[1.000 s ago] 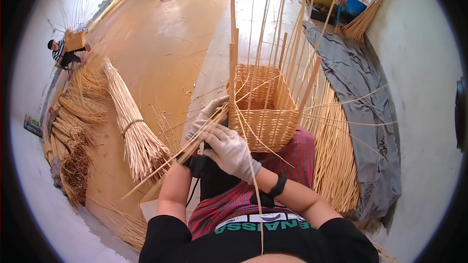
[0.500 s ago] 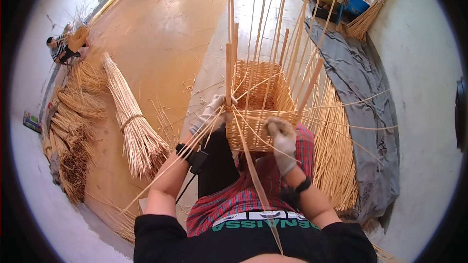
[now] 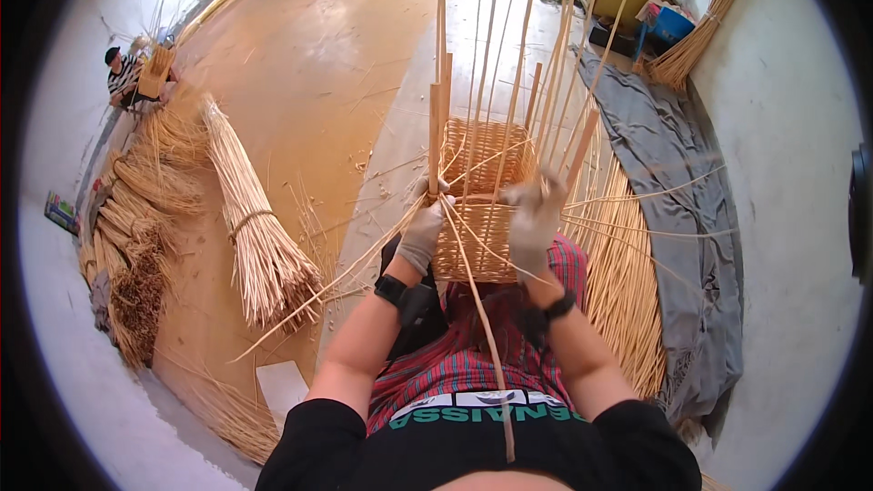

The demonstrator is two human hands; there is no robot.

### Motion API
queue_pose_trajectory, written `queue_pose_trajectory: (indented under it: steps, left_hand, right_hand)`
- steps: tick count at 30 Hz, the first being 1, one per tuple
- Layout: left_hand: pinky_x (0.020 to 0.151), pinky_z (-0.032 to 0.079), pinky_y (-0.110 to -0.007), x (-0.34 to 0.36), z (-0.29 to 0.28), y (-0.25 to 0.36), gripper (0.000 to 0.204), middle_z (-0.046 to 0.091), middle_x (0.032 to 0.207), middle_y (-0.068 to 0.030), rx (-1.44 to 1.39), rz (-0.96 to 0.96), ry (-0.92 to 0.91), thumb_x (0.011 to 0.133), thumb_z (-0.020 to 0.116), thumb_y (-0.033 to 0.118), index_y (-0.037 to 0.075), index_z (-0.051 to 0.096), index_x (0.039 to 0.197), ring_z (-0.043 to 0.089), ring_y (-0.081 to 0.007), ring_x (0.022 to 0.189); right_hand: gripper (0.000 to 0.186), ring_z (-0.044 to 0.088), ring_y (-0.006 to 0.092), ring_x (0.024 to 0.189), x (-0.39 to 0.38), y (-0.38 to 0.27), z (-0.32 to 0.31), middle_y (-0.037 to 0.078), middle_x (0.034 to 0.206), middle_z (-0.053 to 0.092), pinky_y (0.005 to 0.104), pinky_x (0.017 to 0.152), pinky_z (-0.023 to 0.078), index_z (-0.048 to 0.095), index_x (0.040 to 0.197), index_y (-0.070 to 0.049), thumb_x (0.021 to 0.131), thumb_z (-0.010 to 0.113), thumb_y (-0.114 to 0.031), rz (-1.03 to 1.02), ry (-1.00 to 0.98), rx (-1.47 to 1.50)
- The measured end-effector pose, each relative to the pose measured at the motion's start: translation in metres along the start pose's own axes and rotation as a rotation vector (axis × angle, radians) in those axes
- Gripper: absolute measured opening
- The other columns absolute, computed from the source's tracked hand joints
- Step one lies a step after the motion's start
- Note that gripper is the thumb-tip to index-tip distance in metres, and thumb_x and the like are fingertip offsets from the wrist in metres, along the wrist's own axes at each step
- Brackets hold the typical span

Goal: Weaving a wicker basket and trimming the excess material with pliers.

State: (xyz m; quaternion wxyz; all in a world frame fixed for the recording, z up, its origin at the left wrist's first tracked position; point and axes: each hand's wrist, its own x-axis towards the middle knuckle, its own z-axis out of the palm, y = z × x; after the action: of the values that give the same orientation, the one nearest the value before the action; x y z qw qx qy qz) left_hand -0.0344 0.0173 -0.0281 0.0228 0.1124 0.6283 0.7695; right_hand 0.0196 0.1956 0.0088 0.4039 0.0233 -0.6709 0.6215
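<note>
A rectangular woven wicker basket [image 3: 471,250] sits over my lap, with long thin upright rods and thicker corner sticks rising from its walls. My left hand [image 3: 423,232], in a pale glove, is closed at the near left corner, where several wicker strands [image 3: 350,270] cross at the foot of a corner stick [image 3: 434,141]. From that corner a long strand [image 3: 486,323] hangs down over my clothes. My right hand [image 3: 535,223], also gloved, is raised beside the near right part of the rim. Motion smears its fingers, so what they hold is unclear.
On the left lie a tied wicker bundle [image 3: 255,250] and heaped strands [image 3: 136,236]; a person [image 3: 127,77] sits beyond them. Right of the basket, loose rods [image 3: 627,273] rest along a grey cloth [image 3: 677,218]. A blue container [image 3: 671,25] stands at the back right.
My right hand has risen from the basket's front wall to the rim. My left hand has shifted right, closer against the near left corner.
</note>
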Motion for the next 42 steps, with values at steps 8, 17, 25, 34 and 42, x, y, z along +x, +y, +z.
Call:
queue_pose_trajectory:
  steps: [8,17,25,34,42]
  left_hand:
    - [0.088,0.055,-0.036,-0.061,0.023,-0.017,0.033,0.066,0.119,-0.0133,0.357,-0.033,0.527,0.096,0.062,0.000,0.003,0.058,0.129,0.066,-0.0220,0.098]
    - [0.083,0.054,-0.048,0.003,0.074,0.077,0.044,0.072,0.098,-0.0221,0.720,-0.408,-0.283,0.105,0.054,0.044,0.003,0.070,0.104,0.070,-0.0396,0.097]
    - [0.055,0.051,-0.031,0.007,0.084,0.083,0.036,0.067,0.068,-0.0054,0.619,-0.463,-0.199,0.100,0.070,0.037,0.002,0.072,0.096,0.065,-0.0153,0.057]
    - [0.083,0.057,-0.044,-0.061,0.021,0.044,0.047,0.065,0.119,-0.0134,1.009,0.472,0.073,0.092,0.074,0.012,0.013,0.057,0.135,0.070,-0.0330,0.097]
    - [0.073,0.054,-0.049,-0.040,-0.012,0.038,0.057,0.072,0.115,-0.0095,1.251,0.268,0.067,0.086,0.079,0.027,0.026,0.051,0.136,0.072,-0.0385,0.090]
  right_hand:
    - [0.017,0.074,0.0148,0.078,-0.025,0.001,-0.105,0.005,0.095,0.075,0.0217,0.054,0.054,0.072,0.113,-0.005,0.101,0.071,-0.016,0.625,0.086,0.164]
    - [0.068,0.072,0.0268,0.108,0.061,-0.030,-0.019,0.010,0.130,0.070,0.0366,0.088,0.059,0.039,0.158,-0.007,0.095,0.061,0.005,-0.339,-0.204,-0.642]
    - [0.031,0.072,0.0175,0.093,-0.032,-0.033,-0.120,0.011,0.105,0.071,0.0301,0.072,0.059,0.051,0.138,-0.003,0.108,0.054,-0.012,0.567,0.209,-0.005]
    - [0.082,0.052,0.0302,0.139,0.044,-0.018,0.054,0.026,0.151,0.052,0.0390,0.122,0.033,0.044,0.151,0.005,0.100,0.063,-0.055,0.388,-0.217,-0.143]
    - [0.087,0.065,0.0188,0.105,0.050,0.030,0.108,0.020,0.122,0.068,0.0298,0.090,0.054,0.034,0.156,0.008,0.096,0.076,-0.039,0.665,0.064,-0.161]
